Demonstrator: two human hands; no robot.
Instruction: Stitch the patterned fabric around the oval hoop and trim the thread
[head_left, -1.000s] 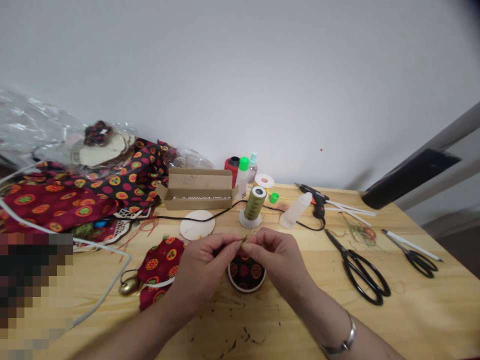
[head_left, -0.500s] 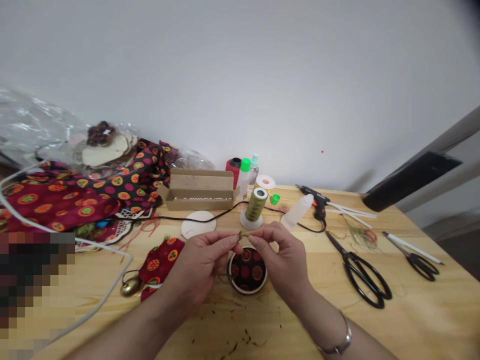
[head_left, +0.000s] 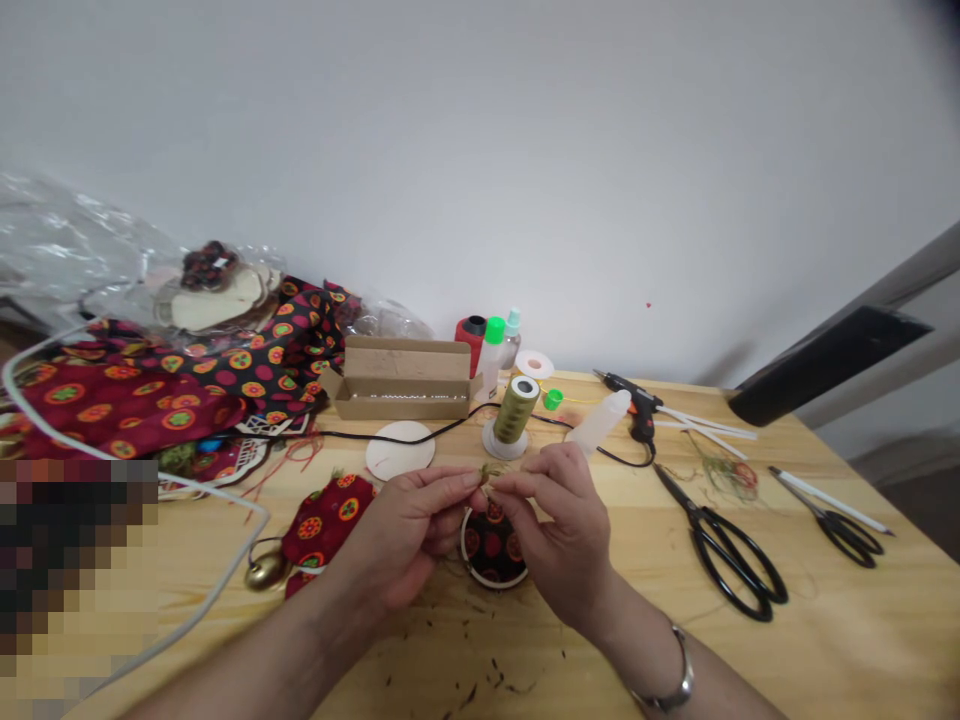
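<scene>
My left hand [head_left: 412,525] pinches a small tuft of olive-green thread [head_left: 490,471] between thumb and forefinger. Thumb and fingers of my right hand [head_left: 566,530] are closed on the same thread, just right of the left fingertips. Below them lies a round, dark patterned fabric disc [head_left: 491,552] with a white rim, partly covered by my hands. A spool of olive thread [head_left: 515,415] stands upright just beyond my fingertips. How the thread is twisted or knotted is too small to make out.
Large black scissors [head_left: 727,555], smaller scissors [head_left: 844,532] and a glue gun [head_left: 637,400] lie at right. A white bottle [head_left: 600,425] leans behind my right hand. Left are an open cardboard box [head_left: 405,405], patterned fabric [head_left: 135,400], a brass bell [head_left: 266,572] and a white cable [head_left: 217,592].
My right fingertips have shifted slightly down and curled in. More of the thread tuft shows above the fingers, and my hands cover more of the disc's top edge.
</scene>
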